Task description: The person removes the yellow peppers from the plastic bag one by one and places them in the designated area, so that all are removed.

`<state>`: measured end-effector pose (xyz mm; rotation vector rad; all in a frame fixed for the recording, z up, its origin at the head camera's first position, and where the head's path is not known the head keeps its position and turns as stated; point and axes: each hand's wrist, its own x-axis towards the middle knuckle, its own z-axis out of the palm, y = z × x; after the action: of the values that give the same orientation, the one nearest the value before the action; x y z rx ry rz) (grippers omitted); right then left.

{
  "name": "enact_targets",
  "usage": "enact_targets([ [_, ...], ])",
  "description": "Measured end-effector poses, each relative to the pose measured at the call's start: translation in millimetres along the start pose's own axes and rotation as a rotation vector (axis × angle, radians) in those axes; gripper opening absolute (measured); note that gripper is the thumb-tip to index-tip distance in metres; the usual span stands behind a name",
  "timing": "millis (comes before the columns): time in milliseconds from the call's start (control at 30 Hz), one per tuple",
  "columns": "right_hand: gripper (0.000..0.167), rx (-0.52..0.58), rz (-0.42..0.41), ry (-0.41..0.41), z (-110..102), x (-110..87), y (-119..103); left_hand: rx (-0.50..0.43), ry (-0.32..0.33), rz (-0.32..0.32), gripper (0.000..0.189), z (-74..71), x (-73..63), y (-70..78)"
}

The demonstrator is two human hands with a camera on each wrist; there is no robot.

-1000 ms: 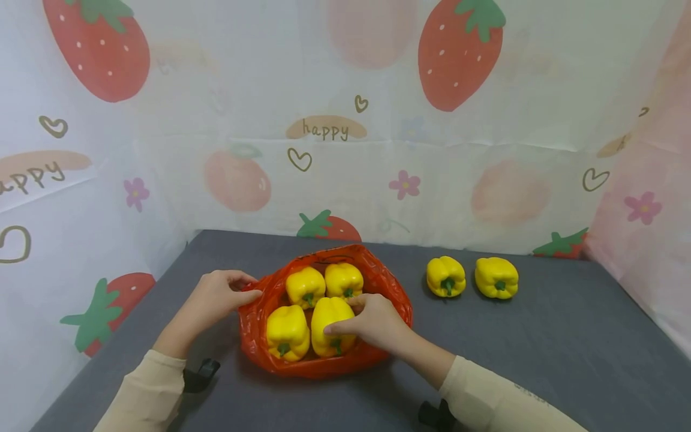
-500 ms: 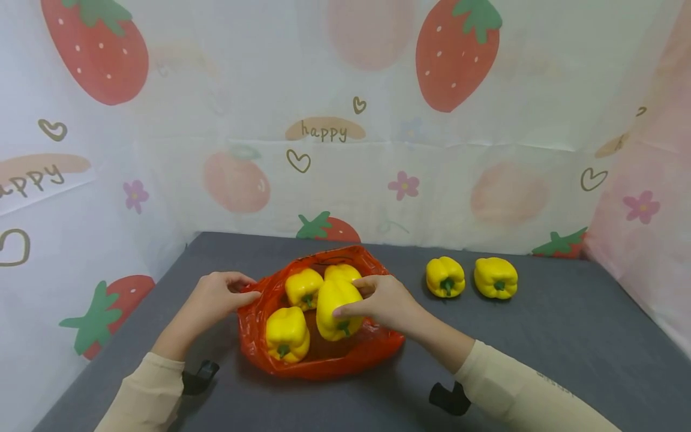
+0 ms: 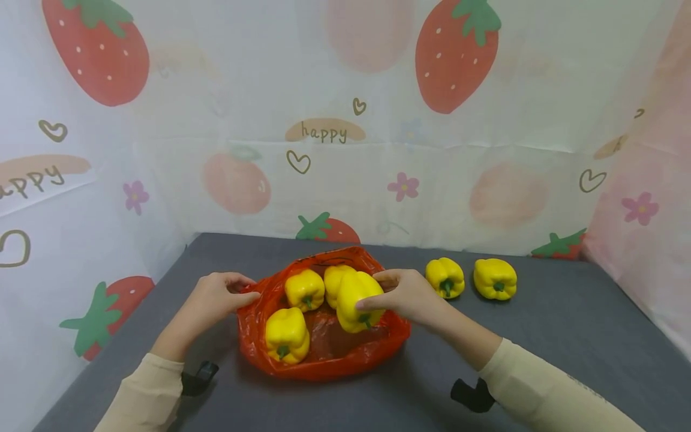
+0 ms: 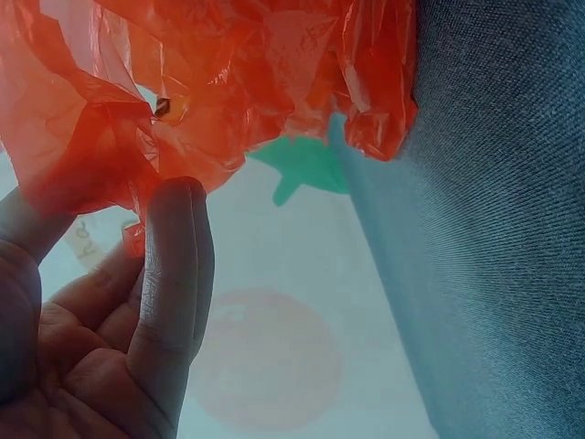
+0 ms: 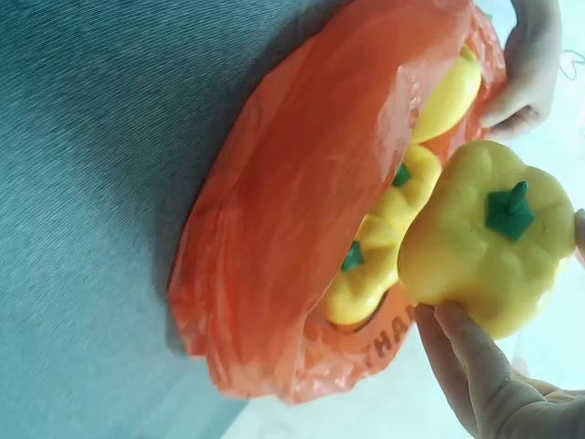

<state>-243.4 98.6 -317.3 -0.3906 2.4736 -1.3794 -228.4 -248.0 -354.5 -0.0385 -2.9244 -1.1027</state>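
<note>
Right now I have the right hand (image 3: 412, 297) gripping a yellow pepper (image 3: 357, 300), thumb on its near side, and from both views I make out that it hangs over the mouth of the red bag (image 3: 324, 369). Left of those fingertips, three more peppers sit inside the bag: a back pepper (image 3: 332, 281) partly hidden by the held one, a middle pepper (image 3: 303, 288), and a front pepper (image 3: 285, 333) closest to the near rim. Across the opening from the right fingers, I see the left hand (image 3: 216, 297) pinching the rim between thumb and fingers. Beyond the right fingers and off to their right, a loose pepper (image 3: 444, 273) and its neighbour pepper (image 3: 493, 276) rest slightly apart on the grey table (image 3: 545, 342).
</note>
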Motion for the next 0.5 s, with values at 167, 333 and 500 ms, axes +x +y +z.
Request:
enact_targets([
  [167, 0.077, -0.007, -0.010, -0.007, -11, -5.5, 4, -0.003, -0.001, 0.004, 0.039, -0.7, -0.6, 0.7],
  [333, 0.079, -0.003, 0.004, -0.017, -24, -9.5, 9, 0.002, -0.003, 0.005, 0.039, -1.1, -1.0, 1.1],
  [500, 0.080, -0.006, 0.035, 0.011, -37, -12.7, 14, -0.003, -0.005, 0.004, 0.038, -0.7, -0.8, 0.8],
])
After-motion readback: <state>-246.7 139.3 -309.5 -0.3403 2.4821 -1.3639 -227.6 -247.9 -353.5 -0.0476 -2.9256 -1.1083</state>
